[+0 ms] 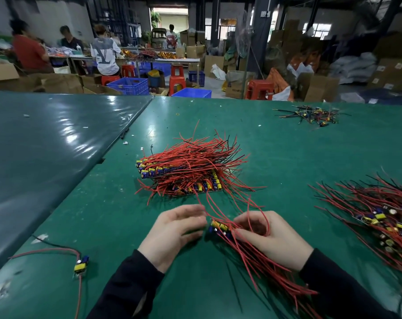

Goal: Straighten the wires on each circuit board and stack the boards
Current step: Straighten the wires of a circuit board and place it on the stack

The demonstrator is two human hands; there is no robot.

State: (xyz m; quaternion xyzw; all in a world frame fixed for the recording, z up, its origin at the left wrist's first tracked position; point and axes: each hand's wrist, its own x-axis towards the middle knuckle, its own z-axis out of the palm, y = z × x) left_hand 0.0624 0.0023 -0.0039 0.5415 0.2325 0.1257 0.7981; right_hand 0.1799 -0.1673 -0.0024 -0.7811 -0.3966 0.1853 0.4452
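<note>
Glossy green table (287, 157), tangled red wires (195, 157)

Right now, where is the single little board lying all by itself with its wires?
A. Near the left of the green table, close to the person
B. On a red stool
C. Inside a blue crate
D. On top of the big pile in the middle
A: the lone board lies flat on the green table, left of the left hand, apart from the middle pile.
</note>
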